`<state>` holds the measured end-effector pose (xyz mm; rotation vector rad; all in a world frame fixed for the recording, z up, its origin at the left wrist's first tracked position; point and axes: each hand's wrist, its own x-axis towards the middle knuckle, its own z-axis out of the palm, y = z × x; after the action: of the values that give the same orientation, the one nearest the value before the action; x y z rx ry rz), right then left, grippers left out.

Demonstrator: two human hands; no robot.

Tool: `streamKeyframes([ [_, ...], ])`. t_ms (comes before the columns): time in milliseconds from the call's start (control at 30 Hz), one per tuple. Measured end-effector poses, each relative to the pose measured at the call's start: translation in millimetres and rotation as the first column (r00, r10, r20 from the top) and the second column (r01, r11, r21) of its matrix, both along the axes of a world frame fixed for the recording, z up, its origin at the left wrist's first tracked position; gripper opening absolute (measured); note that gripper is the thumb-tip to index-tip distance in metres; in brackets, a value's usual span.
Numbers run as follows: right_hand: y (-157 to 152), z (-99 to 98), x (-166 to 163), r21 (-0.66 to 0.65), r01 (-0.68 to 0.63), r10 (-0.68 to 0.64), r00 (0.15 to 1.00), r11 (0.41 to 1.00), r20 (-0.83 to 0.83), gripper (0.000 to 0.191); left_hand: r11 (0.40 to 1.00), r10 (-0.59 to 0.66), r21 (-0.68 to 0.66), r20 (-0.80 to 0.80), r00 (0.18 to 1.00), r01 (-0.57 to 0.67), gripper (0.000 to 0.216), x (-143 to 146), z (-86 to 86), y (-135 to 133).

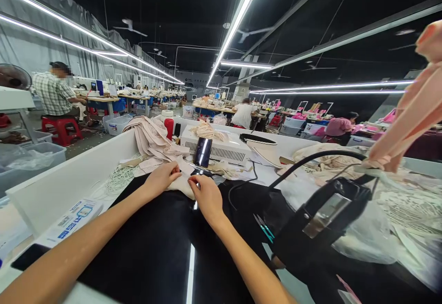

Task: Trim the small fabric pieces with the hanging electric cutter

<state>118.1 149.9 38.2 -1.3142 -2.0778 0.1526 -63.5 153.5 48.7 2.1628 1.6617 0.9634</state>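
My left hand (pixel 163 180) is closed in a pinch at the left edge of a small cream fabric piece (pixel 183 186). On the other edge of that piece my right hand (pixel 208 196) pinches with thumb and forefinger. The fabric stretches between both hands, just above a glossy black work surface (pixel 162 249). Directly beyond it stands a shiny dark upright block (pixel 203 152), whose kind I cannot make out. Pale pink fabric strips (pixel 148 138) lie heaped behind my left hand.
Teal-handled snips (pixel 265 228) lie right of my right forearm. A black machine part (pixel 324 216) with a curved tube rises at the right, peach strips (pixel 410 111) hanging over it. White side panels (pixel 76 182) border the table. A seated person (pixel 53 90) works at far left.
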Motion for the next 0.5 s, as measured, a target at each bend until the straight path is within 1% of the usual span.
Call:
streamKeyframes([
  [100, 3.7, -3.1, -4.2, 0.022, 0.047, -0.049, 0.993, 0.999, 0.108, 0.018, 1.0, 0.007, -0.004, -0.133, 0.991, -0.007, 0.027, 1.1, -4.2, 7.5],
  [200, 4.0, -7.6, -6.4, 0.038, 0.071, -0.077, 0.981, 0.997, 0.181, 0.017, 1.0, 0.011, -0.005, -0.242, 0.97, -0.012, 0.027, 2.3, -11.7, 12.7],
  [400, 9.1, -15.7, -10.0, 0.063, 0.051, -0.066, 0.966, 0.997, 0.251, 0.017, 1.0, 0.008, 0.009, -0.398, 0.917, -0.005, 0.027, 2.7, -26.6, 20.0],
  [500, -7.2, -9.5, -10.0, 0.088, 0.018, -0.041, 0.96, 0.996, 0.276, 0.013, 0.999, -0.006, 0.031, -0.432, 0.902, 0.021, 0.023, -0.6, -30.9, 17.5],
])
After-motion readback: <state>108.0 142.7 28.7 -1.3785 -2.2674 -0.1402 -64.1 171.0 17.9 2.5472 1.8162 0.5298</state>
